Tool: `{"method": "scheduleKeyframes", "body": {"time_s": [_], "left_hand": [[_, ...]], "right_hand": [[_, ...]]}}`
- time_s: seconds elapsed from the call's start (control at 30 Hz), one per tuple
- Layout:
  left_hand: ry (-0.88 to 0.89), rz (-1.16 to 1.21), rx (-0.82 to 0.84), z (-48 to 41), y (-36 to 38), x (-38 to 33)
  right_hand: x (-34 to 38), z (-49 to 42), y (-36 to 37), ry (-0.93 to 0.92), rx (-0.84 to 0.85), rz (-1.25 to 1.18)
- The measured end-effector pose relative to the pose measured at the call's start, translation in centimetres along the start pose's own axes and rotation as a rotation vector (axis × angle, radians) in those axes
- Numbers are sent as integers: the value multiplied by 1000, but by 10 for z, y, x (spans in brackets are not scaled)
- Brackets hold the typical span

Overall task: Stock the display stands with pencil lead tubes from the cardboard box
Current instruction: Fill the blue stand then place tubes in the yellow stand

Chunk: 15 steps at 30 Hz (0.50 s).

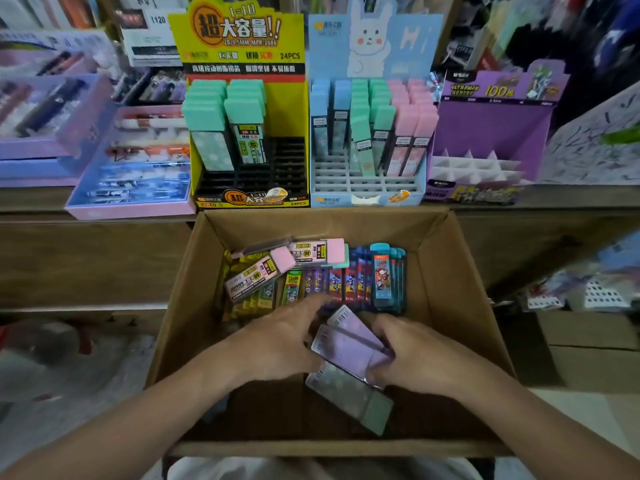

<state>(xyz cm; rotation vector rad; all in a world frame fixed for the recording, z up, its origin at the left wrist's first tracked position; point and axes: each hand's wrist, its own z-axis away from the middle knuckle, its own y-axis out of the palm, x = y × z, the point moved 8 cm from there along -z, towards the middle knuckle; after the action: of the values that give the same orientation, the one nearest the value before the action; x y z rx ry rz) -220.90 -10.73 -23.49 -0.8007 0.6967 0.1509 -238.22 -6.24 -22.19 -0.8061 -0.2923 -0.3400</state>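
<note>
An open cardboard box point(460, 306) sits below the shelf and holds several pencil lead tubes. My right hand point(419, 355) grips a small stack of purple tubes point(349, 344), with a green-capped tube point(349, 398) at the bottom of it. My left hand point(277, 337) rests beside the stack, its fingers touching the stack's left edge. Pink-capped tubes point(263, 271) and a row of blue and purple printed tubes point(360, 278) lie deeper in the box. On the shelf stand a yellow display stand point(242, 39), a light-blue rabbit stand point(374, 46) and a purple stand point(491, 119).
The yellow stand holds green-capped tubes at its left, with black slots free on its right. The blue stand's front rows are free. The purple stand's white slots hold nothing. Pen trays point(135, 161) lie to the left on the shelf. More stock sits at the right.
</note>
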Motion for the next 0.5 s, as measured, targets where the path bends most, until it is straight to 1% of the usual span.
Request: {"method": "scheduleKeyframes", "body": {"time_s": [0.23,0.37,0.43,0.5], "left_hand": [[-66,18,76,0,11,8],[-77,-47,118,-1,20,14],[-43,-114,99,0,21,11],[35,-166,52,1,19,2]], "right_hand": [[4,-1,15,3,158,-41],[8,0,17,-22,157,-8],[8,1,18,-32,154,15],[8,1,19,-35,159,21]]}}
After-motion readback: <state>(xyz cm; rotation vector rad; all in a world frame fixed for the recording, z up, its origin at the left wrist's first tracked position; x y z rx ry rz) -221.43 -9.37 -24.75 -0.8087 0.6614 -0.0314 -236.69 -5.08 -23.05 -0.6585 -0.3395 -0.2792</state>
